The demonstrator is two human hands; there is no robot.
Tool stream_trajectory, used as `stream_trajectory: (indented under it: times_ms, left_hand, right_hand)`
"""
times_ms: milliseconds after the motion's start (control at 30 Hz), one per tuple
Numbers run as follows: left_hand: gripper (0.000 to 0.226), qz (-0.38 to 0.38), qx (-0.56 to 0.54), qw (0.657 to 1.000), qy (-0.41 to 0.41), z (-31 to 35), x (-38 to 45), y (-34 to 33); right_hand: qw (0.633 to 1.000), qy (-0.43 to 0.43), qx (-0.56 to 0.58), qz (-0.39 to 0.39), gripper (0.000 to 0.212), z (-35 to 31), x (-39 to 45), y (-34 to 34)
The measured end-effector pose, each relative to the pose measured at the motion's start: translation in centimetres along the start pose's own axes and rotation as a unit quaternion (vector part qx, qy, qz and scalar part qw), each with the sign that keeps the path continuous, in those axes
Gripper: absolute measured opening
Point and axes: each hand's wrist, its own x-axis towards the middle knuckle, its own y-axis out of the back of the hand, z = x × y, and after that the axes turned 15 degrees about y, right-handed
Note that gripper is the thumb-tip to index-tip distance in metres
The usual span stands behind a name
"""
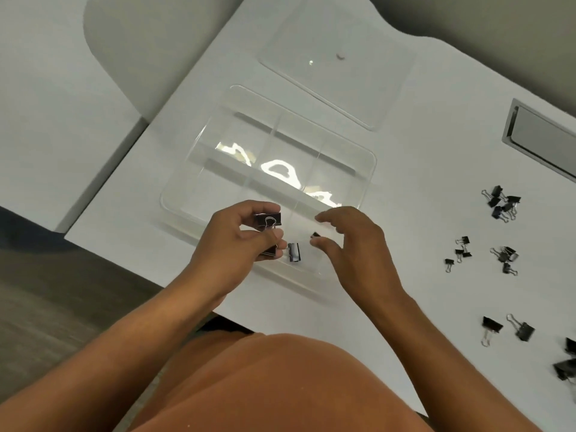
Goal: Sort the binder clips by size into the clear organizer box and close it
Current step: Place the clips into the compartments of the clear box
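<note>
The clear organizer box (367, 157) lies open on the white table, its compartments divided by clear walls. My left hand (230, 244) hovers over its near edge and grips large black binder clips (268, 220). A black clip (294, 252) lies in the near compartment between my hands. My right hand (349, 241) hovers beside it with fingers loosely curved; a small dark clip (315, 235) shows at its fingertips, and I cannot tell whether it is held. The detached clear lid (339, 54) lies flat behind the box.
Loose black clips lie on the table to the right: a cluster (501, 202) far right, small ones (461, 249), another group (506, 258), two larger ones (505, 328), and more at the edge (565, 366). A grey recessed panel (542, 138) sits at right.
</note>
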Motion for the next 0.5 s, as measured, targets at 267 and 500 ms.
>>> stream_trajectory:
  times_ms: [267,500]
  left_hand:
    - [0.046,-0.047,0.097,0.994,-0.027,0.8,0.5,-1.7]
    - [0.042,-0.011,0.202,0.976,-0.083,1.3,0.5,-2.7]
  right_hand:
    - [0.934,-0.142,0.324,0.057,0.024,-1.9,-0.1,0.2]
    - [0.864,-0.205,0.452,0.088,0.019,-1.6,-0.3,0.6]
